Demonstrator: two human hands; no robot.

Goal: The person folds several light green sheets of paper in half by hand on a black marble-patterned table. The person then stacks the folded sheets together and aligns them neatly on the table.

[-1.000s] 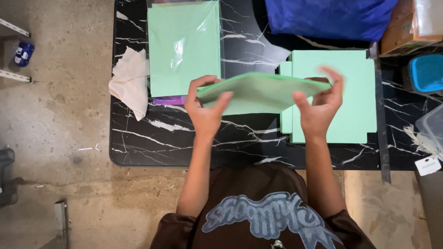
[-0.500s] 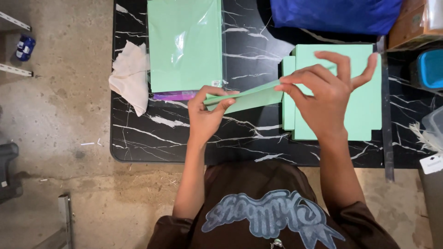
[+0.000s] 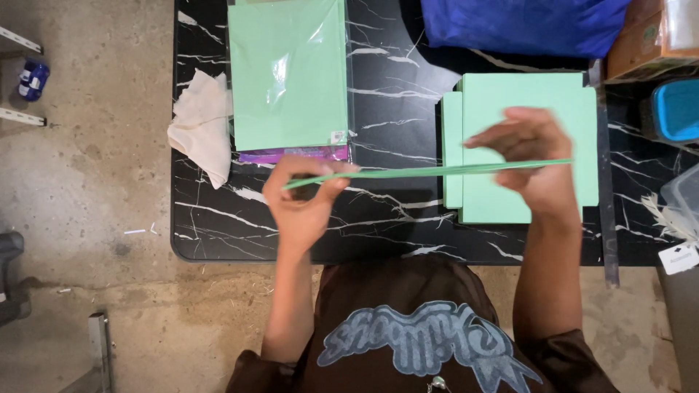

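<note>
Head view, looking down on a black marble-patterned table (image 3: 393, 80).

Both hands are raised above the table, holding one green paper sheet (image 3: 429, 172) between them. The sheet is seen almost edge-on, so it reads as a thin, nearly level green line running from one hand to the other.

Left hand (image 3: 302, 207): fingers and thumb pinched on the left end of the sheet.

Right hand (image 3: 535, 160): closed on the right end, fingers curled over the top edge (outline motion-blurred, exact finger placement cannot be told).

Under the right hand, flat on the table: a stack of green folded sheets (image 3: 524, 102), with a narrower flap showing along its left side.

Upper left of the table: a clear-wrapped pack of green paper (image 3: 287, 73), lying on a purple pack (image 3: 291, 154) whose edge shows just below it.

Just left of the pack, overhanging the table edge: a crumpled white cloth (image 3: 200, 124).

Far edge: a blue bag (image 3: 524, 25). Right edge: a blue container (image 3: 677, 109).
</note>
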